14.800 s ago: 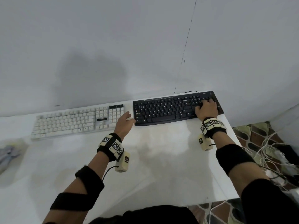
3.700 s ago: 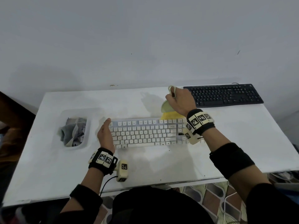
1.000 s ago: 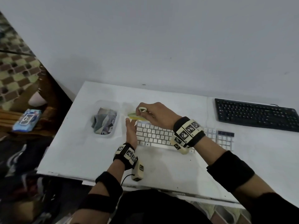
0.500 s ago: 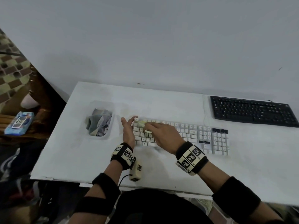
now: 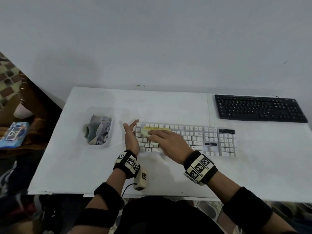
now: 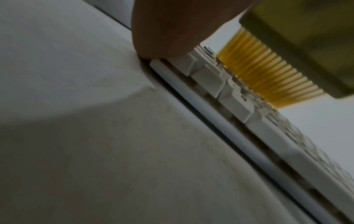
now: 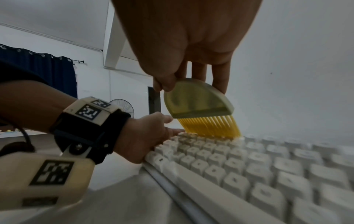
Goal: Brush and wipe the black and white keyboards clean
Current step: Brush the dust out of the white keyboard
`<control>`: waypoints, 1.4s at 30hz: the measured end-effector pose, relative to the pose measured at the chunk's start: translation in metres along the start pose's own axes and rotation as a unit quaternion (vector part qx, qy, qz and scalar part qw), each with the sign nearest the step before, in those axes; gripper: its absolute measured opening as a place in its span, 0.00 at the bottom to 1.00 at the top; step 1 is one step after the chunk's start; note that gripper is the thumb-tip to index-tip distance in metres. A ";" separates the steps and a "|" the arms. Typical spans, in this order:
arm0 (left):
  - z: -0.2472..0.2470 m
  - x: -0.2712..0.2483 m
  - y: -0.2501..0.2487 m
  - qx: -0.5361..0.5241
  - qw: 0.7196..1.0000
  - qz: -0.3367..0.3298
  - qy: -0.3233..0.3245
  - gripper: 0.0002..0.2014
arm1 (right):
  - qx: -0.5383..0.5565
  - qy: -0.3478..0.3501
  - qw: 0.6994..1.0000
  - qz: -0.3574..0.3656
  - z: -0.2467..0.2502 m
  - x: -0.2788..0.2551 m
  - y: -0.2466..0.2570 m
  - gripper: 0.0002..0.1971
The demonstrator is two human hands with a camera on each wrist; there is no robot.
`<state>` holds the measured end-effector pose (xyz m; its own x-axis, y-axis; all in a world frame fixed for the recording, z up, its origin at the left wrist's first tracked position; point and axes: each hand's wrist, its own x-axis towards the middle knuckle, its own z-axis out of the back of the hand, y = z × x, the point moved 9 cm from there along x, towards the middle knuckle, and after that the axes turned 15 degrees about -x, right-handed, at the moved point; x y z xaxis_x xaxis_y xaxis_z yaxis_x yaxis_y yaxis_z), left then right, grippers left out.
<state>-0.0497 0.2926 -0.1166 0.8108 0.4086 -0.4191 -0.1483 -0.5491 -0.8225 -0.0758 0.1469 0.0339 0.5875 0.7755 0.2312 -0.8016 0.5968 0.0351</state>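
The white keyboard (image 5: 194, 139) lies mid-table, and the black keyboard (image 5: 258, 108) lies at the back right. My right hand (image 5: 166, 141) holds a yellow-green brush (image 7: 199, 101) by its handle, thumb on one side and fingers on the other. Its yellow bristles (image 7: 210, 127) touch the upper left keys of the white keyboard (image 7: 239, 163). My left hand (image 5: 130, 135) rests with straight fingers against the keyboard's left end. In the left wrist view the bristles (image 6: 268, 72) stand on the keys (image 6: 220, 84) beside my left thumb (image 6: 166, 30).
A clear plastic tub (image 5: 99, 127) with crumpled cloths stands left of the white keyboard. The white table (image 5: 84, 166) ends at a front edge close to my body. A blue packet (image 5: 14, 134) lies on the floor at the left.
My right hand has brought the brush down from above the keyboard's left end onto its upper left keys. My left hand stays at the keyboard's left end.
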 end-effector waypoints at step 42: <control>-0.001 0.007 0.003 0.013 0.999 0.024 -0.035 0.33 | -0.003 -0.006 0.999 -0.038 -0.013 -0.074 -0.066 0.25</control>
<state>-0.0444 0.2931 -0.1213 0.7612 0.4326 -0.4832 -0.2020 -0.5499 -0.8104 -0.0647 0.0529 0.0022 0.6458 0.7252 0.2387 -0.7538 0.6554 0.0482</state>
